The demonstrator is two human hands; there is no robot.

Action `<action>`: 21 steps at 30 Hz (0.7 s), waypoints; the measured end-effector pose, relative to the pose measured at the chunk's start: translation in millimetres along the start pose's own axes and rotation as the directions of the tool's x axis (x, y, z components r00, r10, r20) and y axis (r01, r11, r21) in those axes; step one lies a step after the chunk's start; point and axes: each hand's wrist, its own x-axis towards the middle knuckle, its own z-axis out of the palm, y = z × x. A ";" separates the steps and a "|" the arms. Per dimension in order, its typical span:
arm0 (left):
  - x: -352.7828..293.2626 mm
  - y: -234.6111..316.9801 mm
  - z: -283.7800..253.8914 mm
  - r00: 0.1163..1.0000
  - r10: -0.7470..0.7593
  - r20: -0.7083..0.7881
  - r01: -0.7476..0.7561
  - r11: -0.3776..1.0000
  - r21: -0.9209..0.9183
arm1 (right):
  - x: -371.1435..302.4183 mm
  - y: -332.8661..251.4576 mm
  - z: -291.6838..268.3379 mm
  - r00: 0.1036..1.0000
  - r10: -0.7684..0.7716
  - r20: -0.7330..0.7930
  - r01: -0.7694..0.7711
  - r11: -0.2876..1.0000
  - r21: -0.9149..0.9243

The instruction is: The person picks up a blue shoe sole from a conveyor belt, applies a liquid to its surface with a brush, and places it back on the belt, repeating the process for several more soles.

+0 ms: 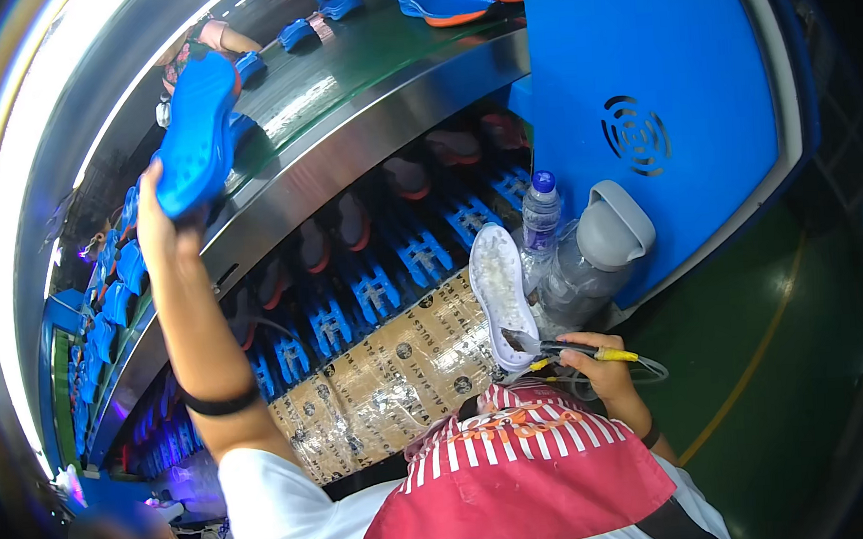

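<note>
My left hand point(168, 225) is raised at the upper left, closed round the lower end of a blue shoe sole point(200, 125). That sole is held upright, tilted, above the conveyor's edge. On the right, my right hand point(597, 363) is closed on a brush point(553, 346) with a yellow fitting and thin hoses. Its dark bristle tip rests at the near end of a white shoe sole point(488, 267). Pale whitish material lines the inside of this white sole, which stands beside the wrapped ledge.
A curved green conveyor point(343, 69) carries several blue soles point(445, 3). Below it, blue holders point(374, 292) bear dark shoe parts. A small bottle point(541, 210) and a grey-lidded jug point(596, 251) stand against a blue machine housing point(654, 53). Brown printed wrapping point(388, 369) covers the ledge.
</note>
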 end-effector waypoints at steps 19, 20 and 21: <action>-169.9 -153.9 3.1 0.604 -0.316 0.731 0.761 0.501 -0.413 | 21.7 -21.7 -1.2 1.000 -0.026 0.015 0.022 0.983 0.182; -177.2 -167.1 -0.3 0.572 -0.313 0.759 0.779 0.497 -0.382 | 23.6 -28.9 0.6 0.998 -0.065 0.016 0.060 0.977 0.205; -183.8 -175.2 -1.0 0.526 -0.329 0.785 0.810 0.474 -0.345 | 25.2 -38.3 3.4 0.995 -0.103 0.014 0.097 0.969 0.227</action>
